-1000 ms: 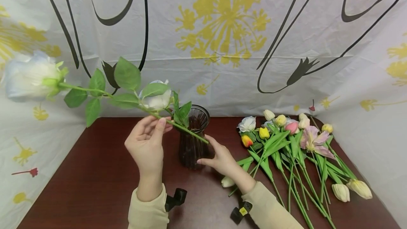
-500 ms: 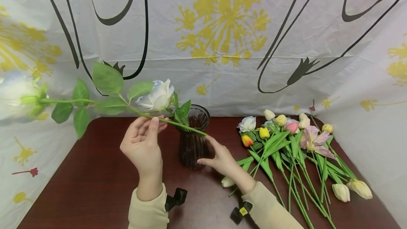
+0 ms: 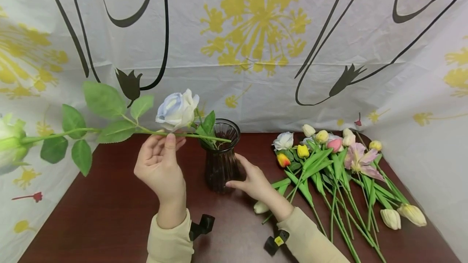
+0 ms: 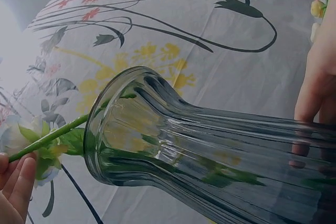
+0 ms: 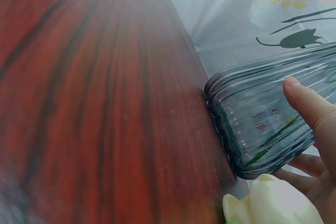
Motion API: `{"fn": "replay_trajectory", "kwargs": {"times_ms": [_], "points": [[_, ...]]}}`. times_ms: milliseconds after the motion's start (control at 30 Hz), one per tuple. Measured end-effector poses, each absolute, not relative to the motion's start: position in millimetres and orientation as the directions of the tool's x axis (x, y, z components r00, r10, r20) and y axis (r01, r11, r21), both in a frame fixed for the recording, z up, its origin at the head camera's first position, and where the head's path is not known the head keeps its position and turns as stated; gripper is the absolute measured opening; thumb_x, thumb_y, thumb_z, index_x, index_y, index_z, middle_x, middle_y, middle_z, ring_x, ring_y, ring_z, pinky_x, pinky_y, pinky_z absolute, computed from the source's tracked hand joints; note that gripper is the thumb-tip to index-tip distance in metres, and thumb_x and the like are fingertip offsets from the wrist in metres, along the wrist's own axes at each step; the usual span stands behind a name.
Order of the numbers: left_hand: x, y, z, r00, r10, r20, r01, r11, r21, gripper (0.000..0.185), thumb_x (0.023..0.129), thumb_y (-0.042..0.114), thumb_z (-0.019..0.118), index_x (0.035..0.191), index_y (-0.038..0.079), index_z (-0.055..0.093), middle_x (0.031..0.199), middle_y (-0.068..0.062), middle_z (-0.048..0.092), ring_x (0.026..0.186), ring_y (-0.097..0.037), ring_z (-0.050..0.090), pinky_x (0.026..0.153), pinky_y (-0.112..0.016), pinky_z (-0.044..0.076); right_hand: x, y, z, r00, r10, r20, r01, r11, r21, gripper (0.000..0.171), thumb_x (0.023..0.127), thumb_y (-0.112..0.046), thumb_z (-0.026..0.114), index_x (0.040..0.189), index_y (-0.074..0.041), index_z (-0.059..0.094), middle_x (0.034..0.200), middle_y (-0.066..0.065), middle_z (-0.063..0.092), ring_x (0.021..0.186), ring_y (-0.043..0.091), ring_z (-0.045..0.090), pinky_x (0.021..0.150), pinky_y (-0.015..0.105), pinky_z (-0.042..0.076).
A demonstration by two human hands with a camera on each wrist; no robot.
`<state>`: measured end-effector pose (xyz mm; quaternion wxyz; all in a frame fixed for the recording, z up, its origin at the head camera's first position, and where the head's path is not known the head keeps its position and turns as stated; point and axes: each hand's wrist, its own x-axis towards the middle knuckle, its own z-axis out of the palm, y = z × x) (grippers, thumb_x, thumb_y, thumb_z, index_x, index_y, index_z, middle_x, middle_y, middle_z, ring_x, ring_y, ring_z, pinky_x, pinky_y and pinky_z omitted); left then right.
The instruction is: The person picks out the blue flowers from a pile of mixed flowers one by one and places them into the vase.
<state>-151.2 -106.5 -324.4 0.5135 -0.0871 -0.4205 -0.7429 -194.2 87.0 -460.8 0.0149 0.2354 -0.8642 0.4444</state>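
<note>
Near the table's front edge, two hands work: the right hand curls round the base of one ribbed glass vase at the centre, and the left hand pinches a long rose stem, its cut end at the rim. Tipping the stem upright should help (one pale rose stands inside already). Towards the right edge lie about a dozen loose tulips and lilies.

One vase, two hands, many flowers.
</note>
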Motion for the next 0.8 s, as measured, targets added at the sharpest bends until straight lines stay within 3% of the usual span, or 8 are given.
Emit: {"fn": "replay_trajectory", "kwargs": {"times_ms": [367,800], "points": [[-156,-107,-331,-0.483,-0.642,0.596,0.829,-0.115,0.548,0.015,0.082,-0.012,0.068,0.093,-0.021,0.063,0.076,-0.026,0.065,0.066,-0.031,0.066,0.063,-0.039,0.056,-195,87,-461,-0.881,-0.402,0.248,-0.433,0.480,-0.763,0.084,0.075,-0.026,0.084,0.145,-0.014,0.040,0.131,0.005,0.057,0.116,0.024,0.056,0.094,0.042,0.046],[-163,-106,-338,-0.475,-0.566,0.674,0.788,0.067,0.612,0.007,0.081,-0.011,0.070,0.088,-0.014,0.068,0.075,-0.024,0.067,0.061,-0.024,0.067,0.060,-0.033,0.056,-194,87,-461,-0.885,-0.403,0.231,-0.422,0.486,-0.766,0.084,0.075,-0.026,0.084,0.145,-0.015,0.039,0.133,0.005,0.056,0.118,0.024,0.054,0.094,0.043,0.045]]}}
